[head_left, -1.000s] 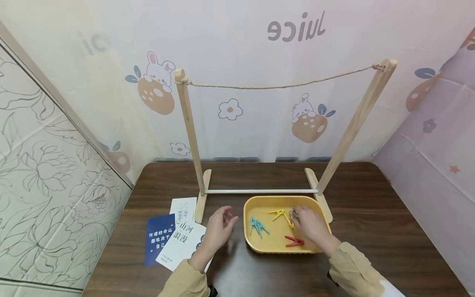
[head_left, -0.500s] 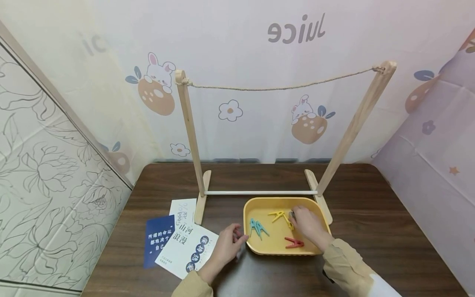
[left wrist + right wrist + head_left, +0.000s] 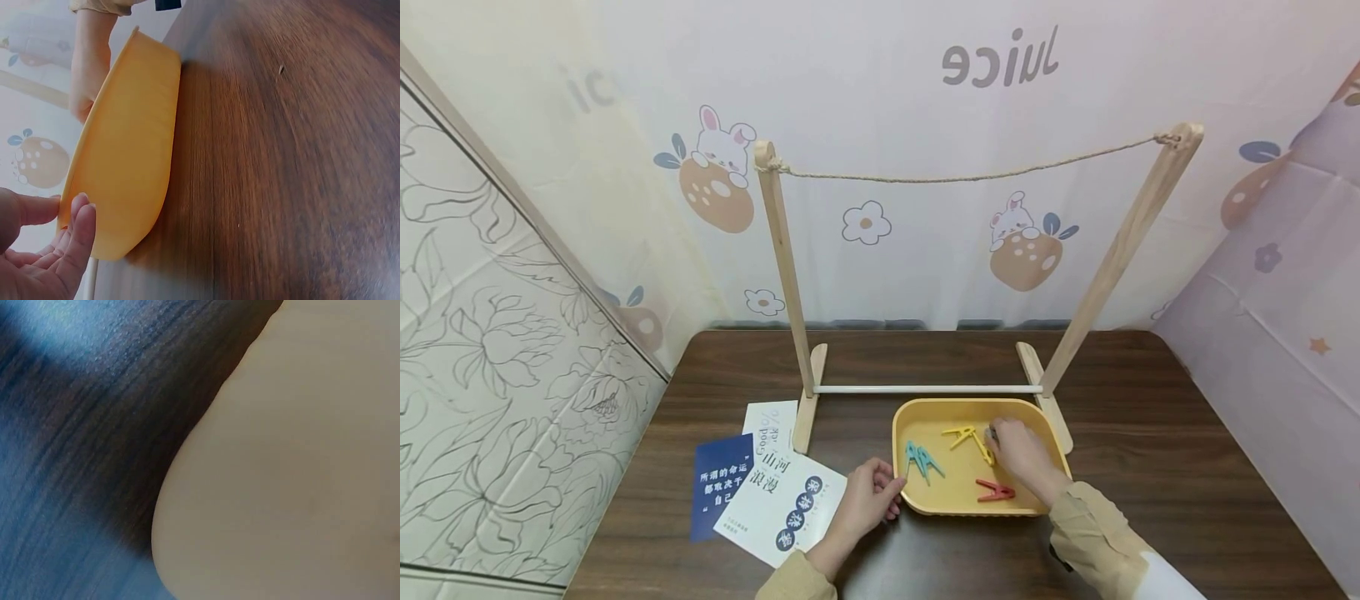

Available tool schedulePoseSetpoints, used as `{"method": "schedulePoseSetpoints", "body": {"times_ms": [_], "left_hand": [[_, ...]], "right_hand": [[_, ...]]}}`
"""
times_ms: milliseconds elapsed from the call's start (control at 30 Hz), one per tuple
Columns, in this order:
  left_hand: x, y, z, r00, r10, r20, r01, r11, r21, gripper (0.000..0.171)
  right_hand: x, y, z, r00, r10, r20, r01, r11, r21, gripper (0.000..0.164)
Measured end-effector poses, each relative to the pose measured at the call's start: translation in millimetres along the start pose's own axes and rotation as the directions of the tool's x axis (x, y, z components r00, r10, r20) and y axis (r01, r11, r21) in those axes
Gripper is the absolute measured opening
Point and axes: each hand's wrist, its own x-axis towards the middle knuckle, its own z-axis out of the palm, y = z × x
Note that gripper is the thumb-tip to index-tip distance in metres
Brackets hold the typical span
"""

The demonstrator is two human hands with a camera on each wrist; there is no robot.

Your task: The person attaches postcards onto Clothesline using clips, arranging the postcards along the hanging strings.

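Note:
A yellow plastic basket (image 3: pixel 955 503) stands on the table and holds several clothespins. My left hand (image 3: pixel 871 498) is at its left front corner; in the left wrist view the thumb (image 3: pixel 39 210) meets the rim and the fingers (image 3: pixel 78 240) lie along the outer wall, pinching it. My right hand (image 3: pixel 1024 450) reaches down into the basket's right side, over a small grey piece (image 3: pixel 992 433), mostly hidden. Its fingertips are not clear. Beside it lie yellow clothespins (image 3: pixel 958 433) and a red clothespin (image 3: pixel 996 491); blue clothespins (image 3: pixel 922 458) lie at the left.
Behind the basket stands a wooden frame (image 3: pixel 788 275) with a rope (image 3: pixel 925 179) strung across its top and a white bar (image 3: pixel 925 389) low down. Two white cards (image 3: pixel 778 508) and a blue card (image 3: pixel 718 483) overlap at the left on the dark wooden table (image 3: pixel 1157 467).
My left hand has moved right, from beside the cards to the basket's rim, uncovering more of the front white card. The right hand has stayed in the basket, shifting only slightly.

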Motion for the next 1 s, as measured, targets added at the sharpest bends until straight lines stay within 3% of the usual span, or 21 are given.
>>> {"method": "schedulePoseSetpoints", "body": {"times_ms": [333,467,733,1000], "left_hand": [[-2.6,10.2,-0.3,0.998,-0.061,0.024,0.064,0.985,-0.163,0.011],[1.4,-1.5,1.8,0.997,-0.07,0.026,0.073,0.982,-0.173,0.012],[1.2,-2.2,1.7,0.997,-0.072,0.024,0.076,0.981,-0.181,0.014],[0.0,2.1,0.7,0.996,-0.081,0.036,0.086,0.978,-0.192,0.013]], "right_hand": [[0,-1,2,1.0,-0.014,-0.013,0.013,1.0,-0.003,0.015],[1,-1,4,0.999,-0.022,-0.025,0.022,1.0,-0.018,0.02],[2,-2,3,0.998,-0.057,-0.024,0.055,0.997,-0.059,0.025],[7,-3,-1,0.997,-0.029,0.065,0.031,0.999,-0.034,0.021]]}}
